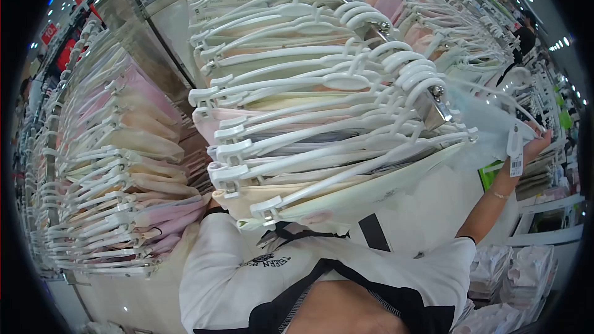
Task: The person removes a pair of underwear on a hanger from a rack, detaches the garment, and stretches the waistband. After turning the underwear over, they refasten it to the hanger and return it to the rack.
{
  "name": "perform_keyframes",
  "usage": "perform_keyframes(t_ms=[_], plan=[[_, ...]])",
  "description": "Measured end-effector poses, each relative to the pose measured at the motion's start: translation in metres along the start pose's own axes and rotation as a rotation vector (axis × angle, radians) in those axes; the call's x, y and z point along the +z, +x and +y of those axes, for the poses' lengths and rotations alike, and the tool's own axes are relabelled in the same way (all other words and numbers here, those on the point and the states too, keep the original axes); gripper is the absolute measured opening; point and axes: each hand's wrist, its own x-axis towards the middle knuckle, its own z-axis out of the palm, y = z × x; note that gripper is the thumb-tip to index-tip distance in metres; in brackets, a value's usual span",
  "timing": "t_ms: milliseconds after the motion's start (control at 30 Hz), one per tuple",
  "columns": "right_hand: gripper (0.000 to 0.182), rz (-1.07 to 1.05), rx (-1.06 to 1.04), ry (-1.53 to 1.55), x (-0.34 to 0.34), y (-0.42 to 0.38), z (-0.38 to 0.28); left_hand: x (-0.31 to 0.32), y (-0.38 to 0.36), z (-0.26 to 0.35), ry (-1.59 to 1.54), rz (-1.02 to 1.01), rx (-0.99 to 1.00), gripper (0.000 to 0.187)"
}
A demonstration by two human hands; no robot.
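Observation:
White hangers (309, 127) with pale garments clipped to them hang closely packed on a metal rail (440, 108) in front of me. My right hand (537, 143) is at the right, its fingers closed at the outer end of a hanger that bears a sheer pale blue garment (479, 127). A white tag (515, 148) hangs beside that hand. My left arm (213, 241) reaches up at the left of the nearest hangers. Garments hide my left hand; only a bit of wrist by the dark cuff shows.
Another rack of pastel garments (148, 124) on white hangers stands at the left. More hanging garments (396, 6) fill the back right. Packaged items (513, 278) sit at the lower right, below a white shelf (547, 235). A dark-haired person (525, 40) is partly visible far right.

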Motion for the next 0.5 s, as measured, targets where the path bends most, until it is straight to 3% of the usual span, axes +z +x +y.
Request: perform_keyframes(t_ms=[100,133,267,367,500], plan=[[0.034,-0.335,0.052,0.108,-0.047,0.058,0.033,-0.002,0.004,-0.001,0.027,0.006,0.002,0.037],[0.031,-0.609,0.226,0.360,-0.047,0.058,0.036,-0.003,0.006,0.000,0.033,0.008,0.001,0.037],[0.027,-0.291,0.078,0.092,-0.017,0.049,0.052,-0.002,0.008,0.001,0.054,0.001,0.008,0.036],[0.032,-0.034,-0.071,0.077,0.023,0.040,0.050,-0.002,0.010,0.002,0.066,-0.005,0.020,0.036],[0.028,-0.147,-0.212,-0.014,0.035,0.055,0.042,0.003,0.008,0.002,0.068,-0.024,0.031,0.036]])
